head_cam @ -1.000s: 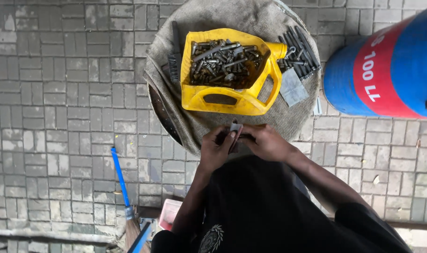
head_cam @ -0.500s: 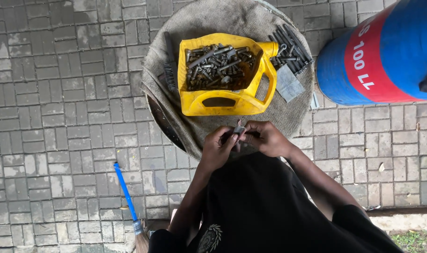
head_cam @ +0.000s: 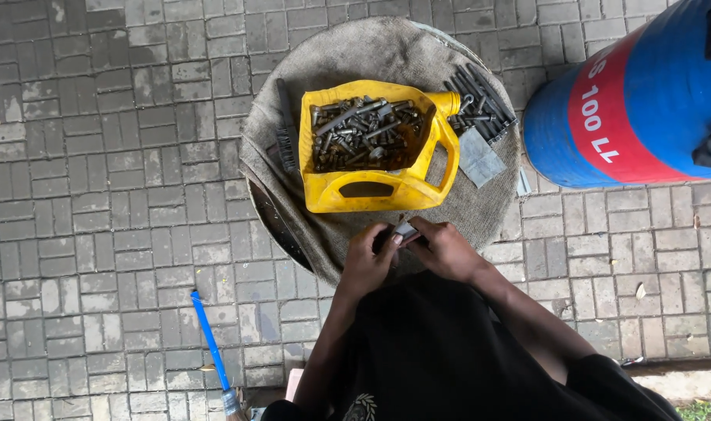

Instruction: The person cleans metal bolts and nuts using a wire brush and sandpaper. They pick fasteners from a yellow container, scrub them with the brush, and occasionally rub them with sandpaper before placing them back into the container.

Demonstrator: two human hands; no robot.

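Both hands, the left hand and the right hand, meet at the near edge of a cloth-covered round bench, fingers closed together on a small grey metal piece held between them. Just beyond them sits a cut-open yellow jug filled with bolts, with a wire brush to its left and loose rods to its right. A blue and red drum stands on the brick paving, where a blue-handled brush lies.

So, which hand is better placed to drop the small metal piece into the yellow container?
Right hand: it pinches the small metal piece and lies nearer the cut yellow plastic container; left hand only steadies it.
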